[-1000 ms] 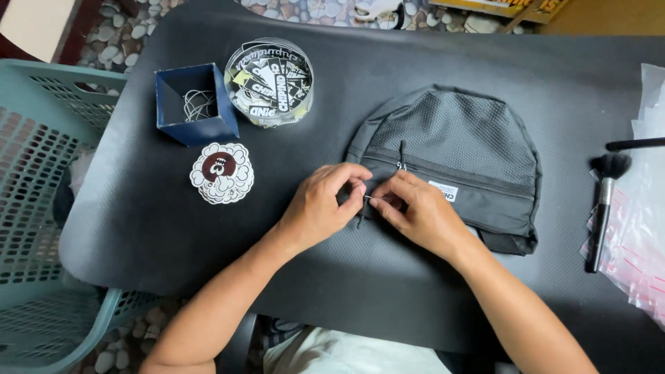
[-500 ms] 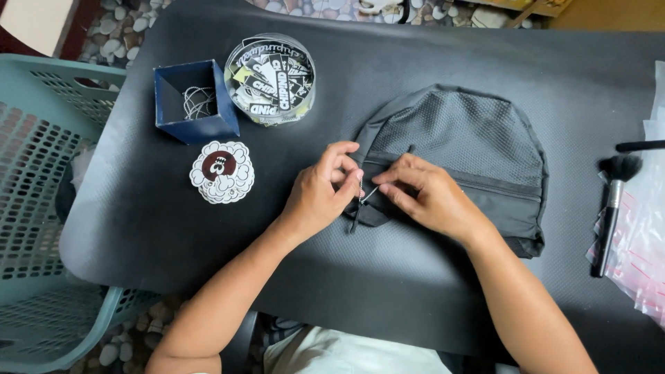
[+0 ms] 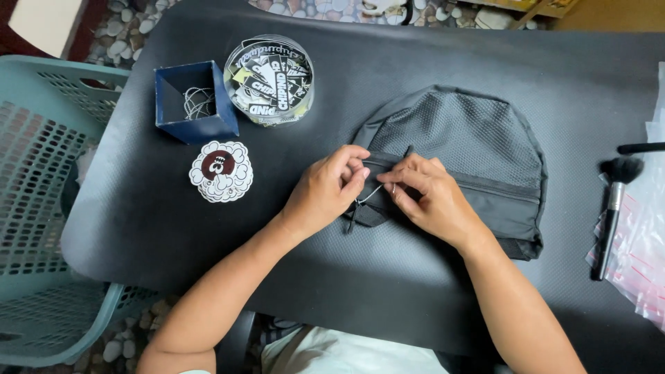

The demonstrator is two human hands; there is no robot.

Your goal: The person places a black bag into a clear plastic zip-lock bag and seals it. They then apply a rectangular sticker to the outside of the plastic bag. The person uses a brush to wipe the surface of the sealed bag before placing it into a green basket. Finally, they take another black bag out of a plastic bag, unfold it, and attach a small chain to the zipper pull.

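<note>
A dark grey mesh pouch [image 3: 471, 149] with a zipper lies on the black table [image 3: 388, 76]. My left hand [image 3: 325, 190] and my right hand [image 3: 426, 197] meet at the pouch's left end. Between their fingertips stretches a thin silver ball chain [image 3: 374, 192], pinched from both sides next to the black zipper pull [image 3: 355, 216]. The chain's ends are hidden under my fingers.
A blue square box [image 3: 197, 104] holding more chains stands at the back left, beside a round clear tub of stickers [image 3: 270, 79]. A cloud-shaped sticker [image 3: 222, 171] lies in front of them. A teal plastic basket [image 3: 41, 208] is left; a makeup brush [image 3: 613, 208] and plastic bags [image 3: 641, 256] right.
Both hands stay at the pouch's left end. The fingers have shifted slightly, and the chain now shows as a short stretch between them.
</note>
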